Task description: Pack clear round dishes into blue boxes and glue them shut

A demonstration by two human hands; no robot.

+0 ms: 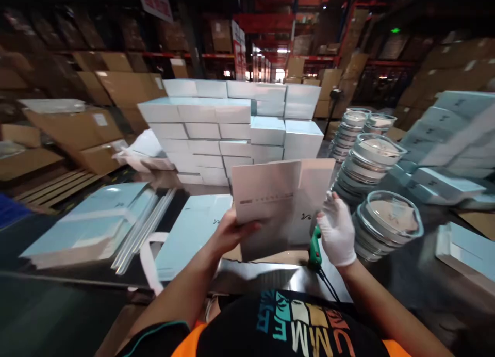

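Pale card carton [266, 212] is mid-scene, b/w the far stack of white boxes [235, 119] and the near edge of the table [410, 269]. Bare L hand [232, 232] has it pinched at the left edge, thumb across the front, fingers mostly hidden behind. Gloved R hand [338, 236] is by its right side, fingers half curled, next to a green-handled tool [316, 247]; can't tell if it's gripping anything tbh. Carton's prob light, stiffish but easy to crease, maybe a bit slick, so imo hold by edges.
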